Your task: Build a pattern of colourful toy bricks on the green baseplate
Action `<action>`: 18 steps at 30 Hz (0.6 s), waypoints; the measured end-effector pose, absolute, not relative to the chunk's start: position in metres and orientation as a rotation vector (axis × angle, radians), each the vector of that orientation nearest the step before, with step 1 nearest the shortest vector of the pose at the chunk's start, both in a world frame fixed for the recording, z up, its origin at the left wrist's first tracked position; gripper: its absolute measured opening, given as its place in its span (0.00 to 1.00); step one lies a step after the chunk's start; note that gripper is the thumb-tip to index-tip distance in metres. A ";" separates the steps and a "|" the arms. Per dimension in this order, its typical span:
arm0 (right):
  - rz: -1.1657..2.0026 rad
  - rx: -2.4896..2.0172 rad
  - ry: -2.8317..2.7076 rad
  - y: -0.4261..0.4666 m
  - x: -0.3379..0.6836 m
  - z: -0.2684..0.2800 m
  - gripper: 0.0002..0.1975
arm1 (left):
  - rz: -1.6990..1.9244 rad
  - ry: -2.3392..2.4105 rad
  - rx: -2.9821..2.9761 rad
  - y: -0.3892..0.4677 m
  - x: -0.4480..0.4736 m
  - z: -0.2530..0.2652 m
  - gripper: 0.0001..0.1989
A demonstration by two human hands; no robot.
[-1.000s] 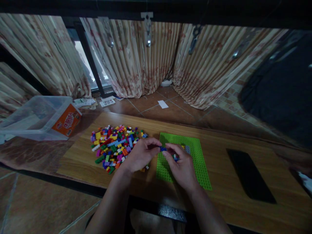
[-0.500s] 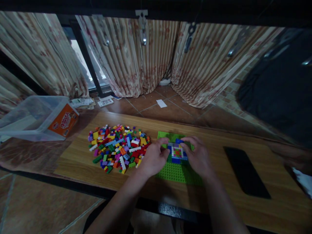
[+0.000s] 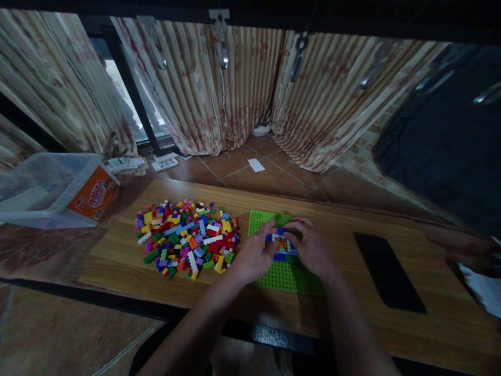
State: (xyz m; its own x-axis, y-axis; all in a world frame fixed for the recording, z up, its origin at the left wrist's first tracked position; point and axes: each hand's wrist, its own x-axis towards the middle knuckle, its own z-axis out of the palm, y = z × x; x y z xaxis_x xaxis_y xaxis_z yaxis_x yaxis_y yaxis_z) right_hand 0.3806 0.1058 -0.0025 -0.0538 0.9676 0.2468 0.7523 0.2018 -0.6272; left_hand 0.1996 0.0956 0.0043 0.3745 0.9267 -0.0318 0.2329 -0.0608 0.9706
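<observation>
A green studded baseplate [image 3: 287, 279] lies on the wooden board. On it is a square pattern of toy bricks [image 3: 281, 243], with red, green and orange in the middle, pale bricks around them and blue bricks outside. My left hand [image 3: 256, 256] curls against the pattern's left side, its index finger by the far blue bricks; what its fingers grip, if anything, is hidden. My right hand [image 3: 313, 250] bends over the far right corner, finger and thumb closed on a blue brick [image 3: 281, 231] at the pattern's far edge. Part of the pattern's right side is covered by that hand.
Left of the baseplate spreads a pile of loose coloured bricks [image 3: 190, 237]. A clear plastic box [image 3: 50, 193] with an orange label stands beyond the board's left end. A black flat slab [image 3: 387, 271] lies on the wooden board [image 3: 117, 261] at right. Curtains [image 3: 242, 94] hang behind.
My right hand has moved slightly left and down with the blue brick, which now sits level along the pattern's far edge. My left hand has drawn closer to it. The view has shifted slightly.
</observation>
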 end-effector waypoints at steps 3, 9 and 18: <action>0.447 -1.622 -1.828 0.105 0.380 0.000 0.10 | 0.796 1.071 1.541 0.095 0.201 0.004 0.29; 0.463 -1.662 -1.624 0.105 0.383 0.000 0.14 | 0.772 1.077 1.524 0.096 0.202 0.007 0.29; 0.494 -1.751 -1.424 0.109 0.385 -0.005 0.17 | 0.748 1.110 1.563 0.095 0.203 0.012 0.31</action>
State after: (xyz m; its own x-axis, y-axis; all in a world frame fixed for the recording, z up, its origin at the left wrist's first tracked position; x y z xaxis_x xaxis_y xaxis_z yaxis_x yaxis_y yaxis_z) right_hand 0.3852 0.1092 -0.0050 0.2874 0.9399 0.1843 0.6240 -0.0378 -0.7805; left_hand 0.2028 0.0954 0.0122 0.3791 0.9225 -0.0719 0.2800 -0.0404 0.9591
